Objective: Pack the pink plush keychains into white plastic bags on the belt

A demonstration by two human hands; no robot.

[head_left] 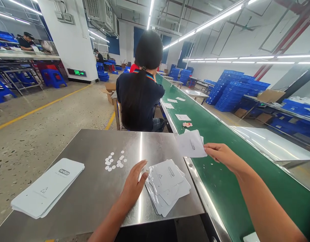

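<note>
Between the thumb and fingers of my right hand [221, 154] is the edge of a white printed card [191, 145], held over the near side of the green conveyor belt [228, 174]. My left hand [134, 183] is over the metal table [104, 205], its thumb and fingers apart and nothing in them. Just right of it lies a loose pile of white printed cards [167, 185], some with a glossy, plastic-like surface. A neater stack of long white cards [48, 188] sits at the table's left. Small white round pieces [113, 167] are scattered between that stack and my left hand.
On the belt ahead are several flat white cards [183, 117] and a small pink-and-white item [187, 124]. A co-worker [142, 97] sits with their back to me beyond the table. Blue crates [230, 90] are stacked at the right. A metal rail [205, 198] edges the belt.
</note>
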